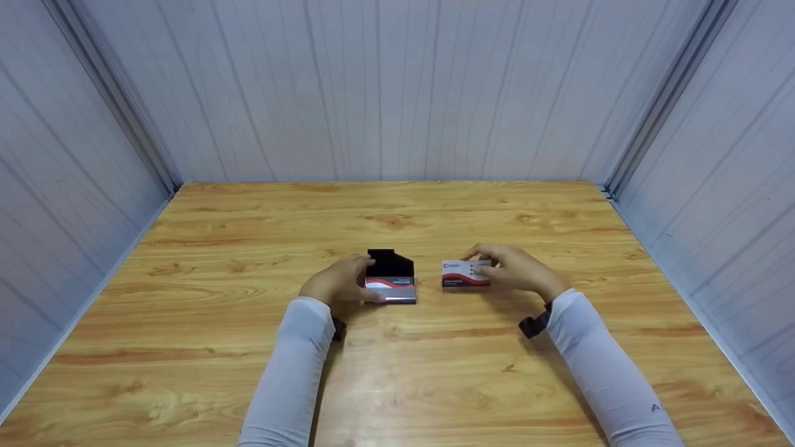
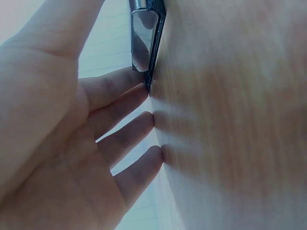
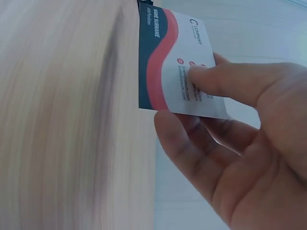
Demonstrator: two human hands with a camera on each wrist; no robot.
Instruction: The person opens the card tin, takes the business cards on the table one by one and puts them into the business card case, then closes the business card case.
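Note:
An open business card case (image 1: 397, 298), silver with a raised black lid, lies on the wooden table; a white and red card shows inside. My left hand (image 1: 338, 280) holds the case at its left side, thumb at the near edge and fingers by the lid. In the left wrist view the case (image 2: 144, 40) meets the index and middle fingertips, while the other fingertips touch the table. To the right, my right hand (image 1: 522, 270) pinches a business card (image 1: 458, 273) just above the table. The right wrist view shows the card (image 3: 163, 62) printed white, red and dark, thumb on its face, fingers behind.
The wood-grain table (image 1: 397, 385) spreads around both hands. Pale panel walls (image 1: 397, 93) stand at the back and on both sides. A dark wrist camera (image 1: 534, 324) sits on the right wrist, and another is partly visible at the left.

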